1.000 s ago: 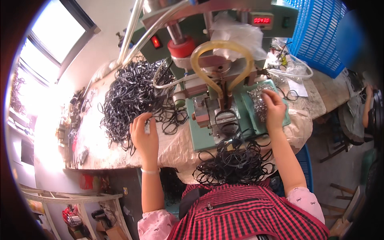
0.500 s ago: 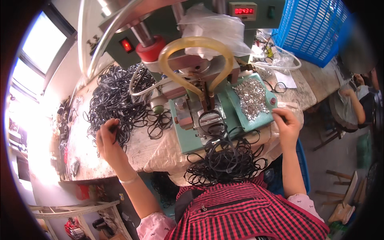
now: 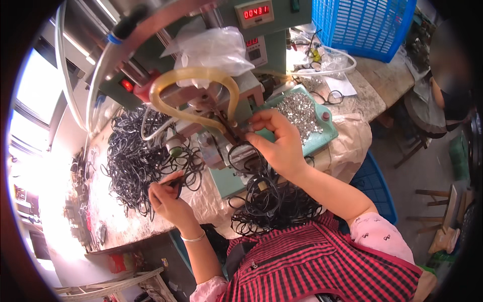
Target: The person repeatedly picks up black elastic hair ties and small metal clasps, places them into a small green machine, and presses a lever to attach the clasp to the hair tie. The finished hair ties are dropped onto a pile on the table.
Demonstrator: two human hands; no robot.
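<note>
My left hand [image 3: 171,204] is closed on a black cord loop [image 3: 177,187] at the near right edge of a big heap of black cord loops [image 3: 132,166]. My right hand [image 3: 279,143] reaches across to the middle of a green press machine [image 3: 229,183], thumb and fingers pinched beside its dark metal jaws [image 3: 231,133]. Whatever lies between those fingertips is too small to make out. Below the jaws hang black loops, and more loops [image 3: 274,211] are piled at the table's front edge by my apron. A green tray [image 3: 329,132] of small silver metal pieces [image 3: 297,111] lies behind my right wrist.
A yellow tube [image 3: 193,74] arches over the press, with a clear plastic bag [image 3: 214,50] behind it. At the back right stands a blue basket [image 3: 359,27]; another blue crate [image 3: 376,183] sits below the table. Brown paper [image 3: 352,138] covers the front edge. Another person is at far right.
My right hand has moved from the tray's right edge leftward to the press jaws. My left hand has come nearer the press, still with a black loop. The view has shifted.
</note>
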